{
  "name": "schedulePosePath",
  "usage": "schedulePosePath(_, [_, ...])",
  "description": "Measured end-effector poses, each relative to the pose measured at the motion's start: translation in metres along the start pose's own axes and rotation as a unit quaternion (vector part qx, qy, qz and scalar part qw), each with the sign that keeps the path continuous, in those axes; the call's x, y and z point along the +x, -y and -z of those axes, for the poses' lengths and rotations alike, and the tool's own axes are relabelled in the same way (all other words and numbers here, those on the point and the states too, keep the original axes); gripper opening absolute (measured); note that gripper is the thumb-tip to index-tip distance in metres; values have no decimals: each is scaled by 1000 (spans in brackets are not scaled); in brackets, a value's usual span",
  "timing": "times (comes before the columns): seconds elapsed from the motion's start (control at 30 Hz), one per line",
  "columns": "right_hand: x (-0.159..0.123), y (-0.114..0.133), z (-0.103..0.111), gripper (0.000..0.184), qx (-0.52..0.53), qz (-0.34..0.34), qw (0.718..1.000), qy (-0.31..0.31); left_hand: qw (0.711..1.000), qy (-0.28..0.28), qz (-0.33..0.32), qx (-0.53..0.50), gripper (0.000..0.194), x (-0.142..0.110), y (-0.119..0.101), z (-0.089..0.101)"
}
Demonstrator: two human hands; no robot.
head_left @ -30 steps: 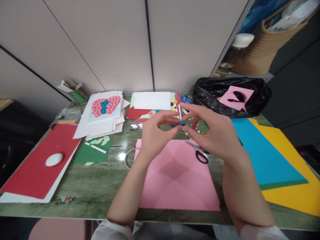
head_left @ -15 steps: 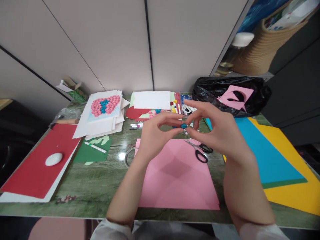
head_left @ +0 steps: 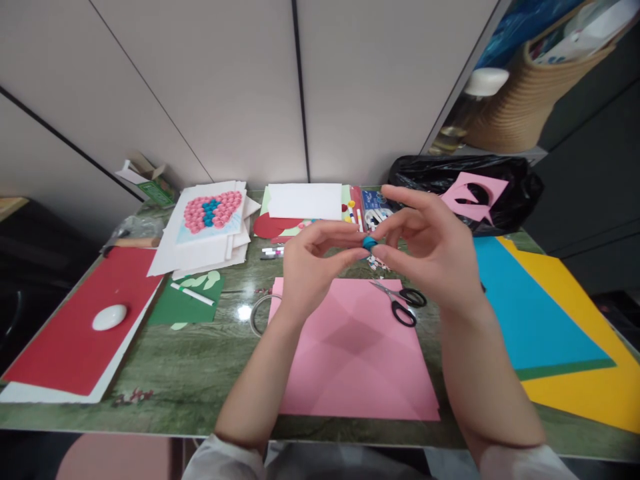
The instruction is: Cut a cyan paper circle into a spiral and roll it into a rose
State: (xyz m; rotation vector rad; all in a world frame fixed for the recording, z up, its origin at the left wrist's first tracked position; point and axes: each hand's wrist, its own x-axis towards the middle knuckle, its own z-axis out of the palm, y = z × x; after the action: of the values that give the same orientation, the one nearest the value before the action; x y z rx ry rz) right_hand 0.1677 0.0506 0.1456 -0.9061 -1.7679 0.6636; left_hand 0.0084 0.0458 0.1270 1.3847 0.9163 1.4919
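Note:
A small teal rolled paper piece (head_left: 369, 243) is pinched between both hands, above the far edge of the pink paper sheets (head_left: 355, 360). My left hand (head_left: 320, 263) grips its left side between thumb and fingertips. From the right, my right hand (head_left: 430, 250) pinches it with thumb and index finger, the other fingers partly curled. Below the right hand, black-handled scissors (head_left: 403, 310) lie partly on the pink sheets. A grey roll of tape (head_left: 259, 317) rests beside the left wrist. The fingers cover part of the teal piece.
At the back left, pink and teal paper rolls form a heart (head_left: 213, 212) on white sheets. Red paper (head_left: 65, 347) with a white mouse (head_left: 109, 317) lies left. Blue paper (head_left: 540, 320) and yellow paper (head_left: 595, 393) lie right, near a black plastic bag (head_left: 420, 177).
My hands keep pinching the teal piece, which has turned between the fingertips and now looks rounder. It has shifted slightly to the right. The things on the table have stayed in place.

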Motion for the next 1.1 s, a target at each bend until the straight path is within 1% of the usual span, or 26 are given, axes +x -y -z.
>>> schedulePosePath(0.07, [0,-1,-1,52,-12,-8,1000,2,1000,-2,-1,-4,25,0,1,0])
schedulePosePath(0.17, [0,-1,0,55,-48,-1,999,13,1000,1,2,12,25,1,1,1])
schedulePosePath(0.23, [-1,0,2,56,-95,8,995,31,998,1,-8,56,26,0,0,2])
schedulePosePath(0.3, [-1,1,3,57,-161,25,985,52,992,2,-30,125,27,-1,-2,2])
schedulePosePath(0.43, [-2,2,2,56,-275,76,957,61,963,-2,-76,258,32,-3,-4,0])
schedulePosePath(0.57, [-3,1,0,55,-316,109,941,54,949,-15,-106,296,35,-4,-4,-3])
schedulePosePath(0.7, [-3,0,3,53,-320,112,940,46,952,-13,-107,286,33,-4,-4,-3])
schedulePosePath(0.83, [-3,2,8,51,-297,83,951,34,975,10,-79,210,30,-4,-5,-1])
schedulePosePath(0.93, [-4,4,10,52,-257,62,964,19,987,12,-63,149,25,-4,-4,-1])
schedulePosePath(1.1, [-4,1,9,52,-159,46,986,-6,996,-7,-48,76,22,-4,-3,-4])
